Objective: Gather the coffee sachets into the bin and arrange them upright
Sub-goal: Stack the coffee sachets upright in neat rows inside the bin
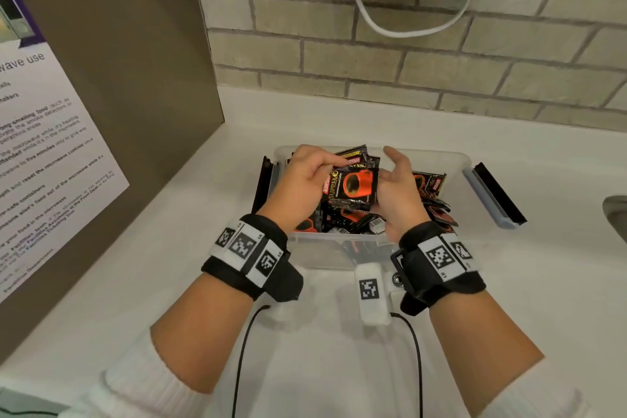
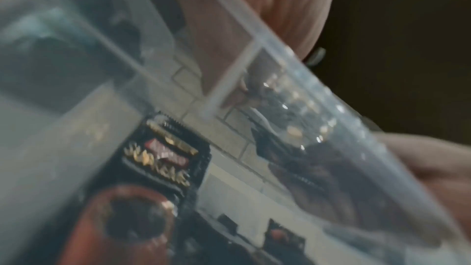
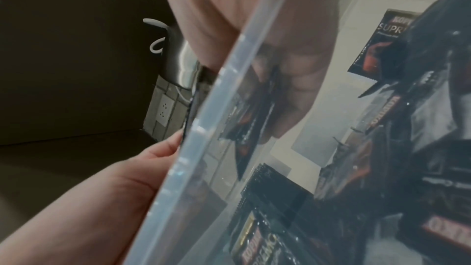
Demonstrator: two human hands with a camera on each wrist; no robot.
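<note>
A clear plastic bin stands on the white counter, with several black-and-orange coffee sachets lying loose in it. Above the bin I hold a small stack of sachets between both hands. My left hand pinches the stack's top left edge. My right hand grips its right edge, upper fingers curved above it. The left wrist view is blurred: the bin's rim and a sachet show through the wall. In the right wrist view, fingers and sachets show behind the rim.
Black-and-blue clips stick out from the bin's left and right ends. A brown panel with a printed notice rises at the left. A brick wall with a white cable runs behind. A sink edge sits at the far right.
</note>
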